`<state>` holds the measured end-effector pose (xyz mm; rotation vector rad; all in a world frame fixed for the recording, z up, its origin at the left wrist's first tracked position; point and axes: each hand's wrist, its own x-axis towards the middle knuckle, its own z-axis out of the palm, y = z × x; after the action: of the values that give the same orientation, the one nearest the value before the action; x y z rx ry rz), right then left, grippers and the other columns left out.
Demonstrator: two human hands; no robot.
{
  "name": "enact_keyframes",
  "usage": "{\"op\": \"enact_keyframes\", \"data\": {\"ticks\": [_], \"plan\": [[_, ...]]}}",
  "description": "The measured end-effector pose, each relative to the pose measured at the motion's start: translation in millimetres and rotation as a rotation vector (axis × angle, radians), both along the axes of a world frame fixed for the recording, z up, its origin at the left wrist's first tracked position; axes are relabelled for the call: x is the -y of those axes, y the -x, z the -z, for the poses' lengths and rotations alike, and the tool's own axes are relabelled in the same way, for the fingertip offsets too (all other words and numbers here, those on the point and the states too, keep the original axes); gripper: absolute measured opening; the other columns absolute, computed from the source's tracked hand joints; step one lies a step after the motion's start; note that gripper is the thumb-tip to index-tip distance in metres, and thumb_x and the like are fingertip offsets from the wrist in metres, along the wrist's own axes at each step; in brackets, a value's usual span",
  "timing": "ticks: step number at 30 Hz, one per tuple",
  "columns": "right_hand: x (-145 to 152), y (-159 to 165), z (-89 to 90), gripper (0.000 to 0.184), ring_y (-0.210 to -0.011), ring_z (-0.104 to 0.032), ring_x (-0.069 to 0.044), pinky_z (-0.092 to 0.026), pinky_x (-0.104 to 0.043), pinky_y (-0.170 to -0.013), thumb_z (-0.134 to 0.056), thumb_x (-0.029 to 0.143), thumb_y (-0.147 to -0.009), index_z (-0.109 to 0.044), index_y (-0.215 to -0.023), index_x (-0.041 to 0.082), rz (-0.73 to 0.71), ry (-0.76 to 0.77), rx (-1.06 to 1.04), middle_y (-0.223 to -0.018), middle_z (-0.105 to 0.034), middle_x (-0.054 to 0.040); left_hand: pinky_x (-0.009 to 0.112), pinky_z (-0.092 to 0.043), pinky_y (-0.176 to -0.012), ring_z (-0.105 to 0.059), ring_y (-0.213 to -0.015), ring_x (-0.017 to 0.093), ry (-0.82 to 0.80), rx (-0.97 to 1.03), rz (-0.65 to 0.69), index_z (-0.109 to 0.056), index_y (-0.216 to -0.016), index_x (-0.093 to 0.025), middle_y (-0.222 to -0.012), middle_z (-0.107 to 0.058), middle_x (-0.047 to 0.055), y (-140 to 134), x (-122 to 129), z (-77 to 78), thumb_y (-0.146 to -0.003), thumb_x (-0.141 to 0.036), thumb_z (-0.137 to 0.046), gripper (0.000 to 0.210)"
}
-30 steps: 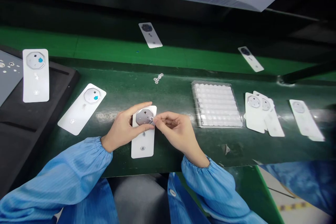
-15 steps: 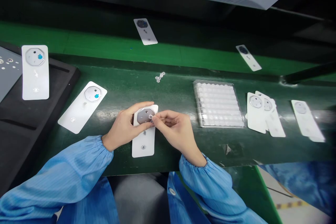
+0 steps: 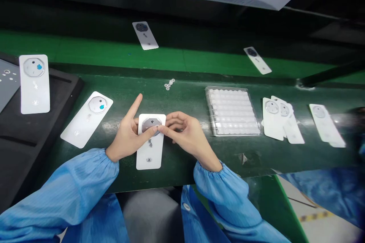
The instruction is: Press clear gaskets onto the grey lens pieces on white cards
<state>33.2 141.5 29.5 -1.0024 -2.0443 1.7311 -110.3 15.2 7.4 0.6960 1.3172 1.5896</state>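
Observation:
A white phone back cover with a round dark camera area is held upright over the table between both my hands. My left hand grips its left edge, thumb lying on the front just below the camera area and index finger pointing up. On the other side my right hand presses its thumb on the right part of the camera area, its fingers curled behind the right edge. Whatever lies under the two thumb tips is hidden. Beyond the cover, several small clear rings lie in a cluster on the green table.
A clear tray with white rows stands right of my hands. Further right lie stacked covers and more covers. Left are a cover with a blue dot and another cover on a black mat. A co-worker's blue sleeve shows lower right.
My right fingers have gone from pinching a small ring over the camera area to thumb in front, fingers behind the cover. My left index finger has lifted off. The view has shifted slightly.

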Motion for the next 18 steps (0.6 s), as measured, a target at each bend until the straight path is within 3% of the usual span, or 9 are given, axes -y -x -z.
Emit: {"op": "enact_keyframes", "data": {"ticks": [4, 7, 11, 13, 15, 18], "plan": [[-2.8, 2.3, 6.8, 0.044, -0.057, -0.067, -0.017, -0.051, -0.026, -0.047, -0.081, 0.061, -0.077, -0.073, -0.077, 0.017, -0.024, 0.027, -0.065, -0.064, -0.072, -0.0045, 0.027, -0.06, -0.067, -0.072, -0.075, 0.017, 0.04, 0.102, -0.04, -0.02, -0.164, -0.021, -0.09, -0.075, 0.003, 3.4, -3.7, -0.4, -0.078, -0.03, -0.087, 0.11], [-3.1, -3.7, 12.4, 0.048, -0.059, -0.07, -0.018, -0.053, -0.027, -0.049, -0.073, 0.064, -0.083, -0.075, -0.078, 0.017, -0.095, 0.07, -0.143, -0.069, -0.075, -0.0073, 0.023, -0.056, -0.063, -0.069, -0.069, 0.014, 0.086, 0.12, -0.052, -0.032, -0.16, -0.017, -0.084, -0.073, 0.001, 0.4, -0.3, -2.1, -0.074, -0.027, -0.089, 0.103], [-7.6, -19.7, 20.2, 0.051, -0.046, -0.062, -0.016, -0.047, -0.025, -0.041, -0.064, 0.065, -0.091, -0.075, -0.087, 0.016, -0.155, 0.129, -0.173, -0.059, -0.07, -0.0056, 0.024, -0.054, -0.064, -0.066, -0.064, 0.013, 0.125, 0.183, -0.028, -0.037, -0.155, -0.015, -0.077, -0.071, -0.001, 13.9, -7.4, -18.1, -0.068, -0.018, -0.09, 0.103], [-11.4, -22.4, 25.4, 0.048, -0.038, -0.052, -0.012, -0.04, -0.023, -0.037, -0.063, 0.063, -0.093, -0.074, -0.089, 0.016, -0.112, 0.113, -0.17, -0.048, -0.06, -0.0007, 0.028, -0.056, -0.072, -0.069, -0.069, 0.014, 0.074, 0.174, -0.134, -0.04, -0.153, -0.015, -0.083, -0.073, 0.001, 45.7, -23.6, -36.8, -0.067, -0.012, -0.088, 0.099], [-13.2, -19.7, 28.8, 0.045, -0.036, -0.047, -0.01, -0.036, -0.023, -0.035, -0.068, 0.062, -0.09, -0.072, -0.09, 0.017, -0.079, 0.122, -0.185, -0.05, -0.057, 0.001, 0.031, -0.057, -0.079, -0.07, -0.077, 0.015, 0.014, 0.017, -0.328, -0.039, -0.154, -0.016, -0.093, -0.075, 0.004, 92.7, -42.6, -63.1, -0.074, -0.008, -0.082, 0.091], [-10.1, -13.0, 28.1, 0.046, -0.039, -0.051, -0.011, -0.037, -0.022, -0.036, -0.078, 0.061, -0.081, -0.068, -0.092, 0.018, -0.077, 0.212, -0.242, -0.057, -0.061, 0.0002, 0.037, -0.058, -0.083, -0.071, -0.082, 0.018, 0.237, -0.372, -0.451, -0.038, -0.151, -0.002, -0.101, -0.073, 0.013, 159.1, -67.9, -104.4, -0.085, -0.012, -0.076, 0.077]]}}
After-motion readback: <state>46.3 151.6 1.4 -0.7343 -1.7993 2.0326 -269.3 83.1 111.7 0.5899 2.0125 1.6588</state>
